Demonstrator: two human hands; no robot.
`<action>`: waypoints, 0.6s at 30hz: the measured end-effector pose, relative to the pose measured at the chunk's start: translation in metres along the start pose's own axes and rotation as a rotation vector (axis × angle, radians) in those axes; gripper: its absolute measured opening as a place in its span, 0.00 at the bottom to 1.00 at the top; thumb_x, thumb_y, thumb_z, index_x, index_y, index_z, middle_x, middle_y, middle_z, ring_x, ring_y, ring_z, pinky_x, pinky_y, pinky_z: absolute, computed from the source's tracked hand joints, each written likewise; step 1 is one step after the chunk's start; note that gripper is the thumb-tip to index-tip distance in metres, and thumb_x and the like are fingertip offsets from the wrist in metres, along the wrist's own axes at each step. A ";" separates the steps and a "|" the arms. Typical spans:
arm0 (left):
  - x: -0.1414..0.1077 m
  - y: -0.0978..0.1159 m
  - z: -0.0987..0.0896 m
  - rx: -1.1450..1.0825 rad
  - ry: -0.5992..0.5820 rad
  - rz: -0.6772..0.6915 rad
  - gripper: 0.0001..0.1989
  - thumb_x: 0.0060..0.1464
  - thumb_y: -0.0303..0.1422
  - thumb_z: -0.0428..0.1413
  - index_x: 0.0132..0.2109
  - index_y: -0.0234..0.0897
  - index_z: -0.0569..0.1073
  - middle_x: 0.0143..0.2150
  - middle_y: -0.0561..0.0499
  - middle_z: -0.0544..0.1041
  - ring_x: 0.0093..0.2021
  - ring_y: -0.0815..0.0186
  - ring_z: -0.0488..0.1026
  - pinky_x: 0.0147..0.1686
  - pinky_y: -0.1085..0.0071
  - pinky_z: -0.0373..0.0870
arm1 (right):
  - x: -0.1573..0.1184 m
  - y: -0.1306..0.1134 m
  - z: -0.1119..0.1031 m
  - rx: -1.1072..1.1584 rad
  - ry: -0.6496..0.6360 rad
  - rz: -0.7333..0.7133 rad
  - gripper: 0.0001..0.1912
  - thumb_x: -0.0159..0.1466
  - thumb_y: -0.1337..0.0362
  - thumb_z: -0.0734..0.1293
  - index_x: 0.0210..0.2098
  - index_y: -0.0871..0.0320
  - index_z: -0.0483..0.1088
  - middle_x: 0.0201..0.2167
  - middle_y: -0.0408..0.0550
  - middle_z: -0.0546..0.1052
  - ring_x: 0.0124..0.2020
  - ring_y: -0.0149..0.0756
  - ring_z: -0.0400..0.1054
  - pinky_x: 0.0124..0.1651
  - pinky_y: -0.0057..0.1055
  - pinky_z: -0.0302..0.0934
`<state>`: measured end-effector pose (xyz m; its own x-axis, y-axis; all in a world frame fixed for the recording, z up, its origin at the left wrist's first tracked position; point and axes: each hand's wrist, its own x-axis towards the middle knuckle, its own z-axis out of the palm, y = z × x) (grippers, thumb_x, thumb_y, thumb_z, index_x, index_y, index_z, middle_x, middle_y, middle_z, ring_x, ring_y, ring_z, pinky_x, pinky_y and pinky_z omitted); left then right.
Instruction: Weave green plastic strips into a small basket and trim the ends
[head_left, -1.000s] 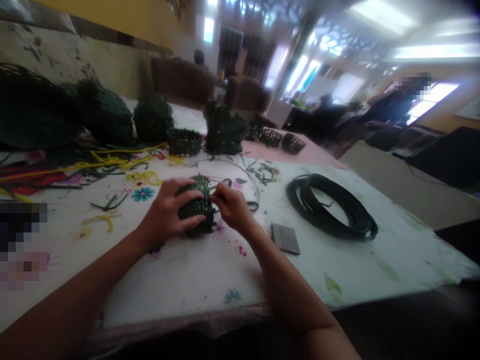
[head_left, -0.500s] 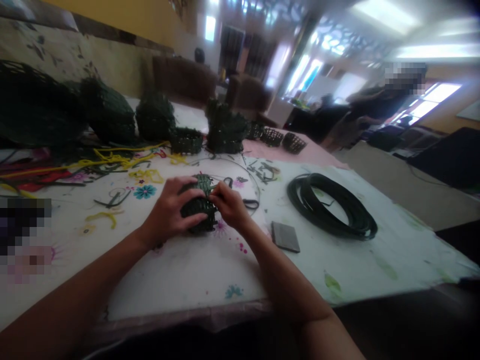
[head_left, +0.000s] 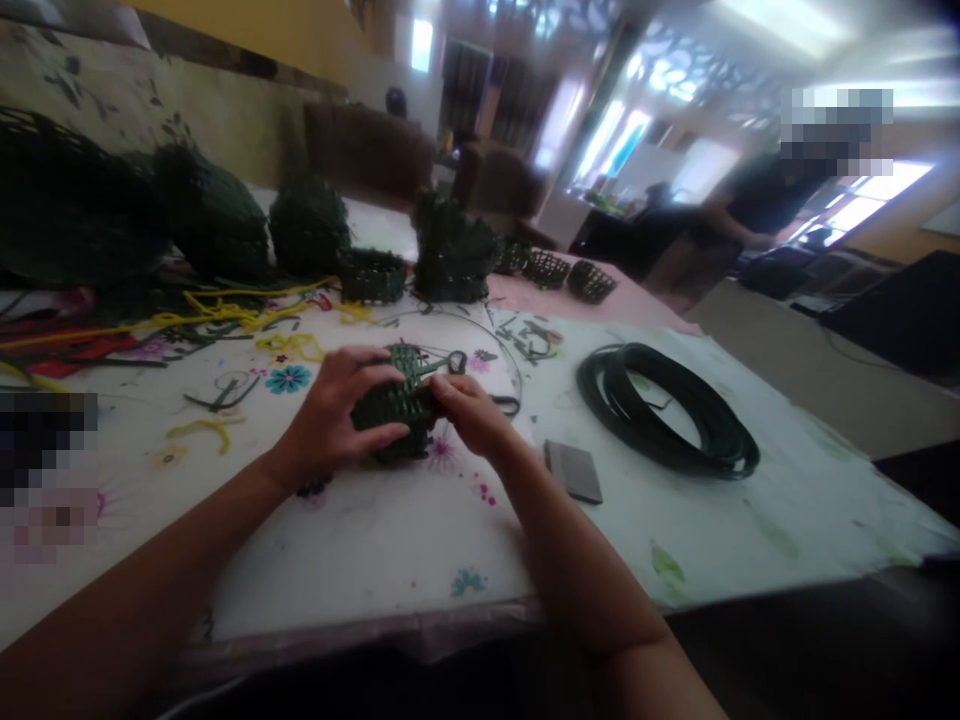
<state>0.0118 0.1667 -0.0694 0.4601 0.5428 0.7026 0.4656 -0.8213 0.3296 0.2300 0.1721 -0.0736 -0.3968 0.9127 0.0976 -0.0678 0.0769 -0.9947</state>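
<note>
A small dark green woven basket (head_left: 405, 405) lies on its side on the white flowered tablecloth (head_left: 337, 560). My left hand (head_left: 341, 410) grips it from the left, fingers spread over the weave. At its right edge my right hand (head_left: 465, 408) pinches a dark green strip between thumb and fingers. A loop of that dark strip (head_left: 456, 360) shows just beyond my right fingers, and another strip end (head_left: 506, 404) curls out to their right. My right hand covers part of the basket's edge, so the pinched part is mostly hidden.
A coil of dark green strip (head_left: 600, 400) lies to the right, near a flat grey block (head_left: 574, 471). Dark woven baskets (head_left: 454, 250) stand along the back. Yellow strips (head_left: 225, 310) and dark offcuts litter the left. A person (head_left: 765, 205) stands at far right.
My right hand has shifted slightly right along the basket's edge, and its grip on the strip has turned. The left hand stays on the basket. The person in the background has straightened somewhat.
</note>
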 end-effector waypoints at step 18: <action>-0.003 0.001 0.000 -0.020 -0.020 0.042 0.25 0.56 0.39 0.65 0.58 0.44 0.67 0.60 0.42 0.66 0.63 0.49 0.63 0.62 0.49 0.62 | -0.005 -0.014 0.005 -0.179 0.004 -0.067 0.29 0.61 0.40 0.67 0.19 0.56 0.59 0.18 0.37 0.57 0.22 0.26 0.51 0.27 0.28 0.46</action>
<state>0.0106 0.1644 -0.0713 0.4941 0.5112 0.7033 0.4307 -0.8466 0.3128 0.2284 0.1649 -0.0598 -0.3928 0.9048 0.1646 0.0696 0.2077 -0.9757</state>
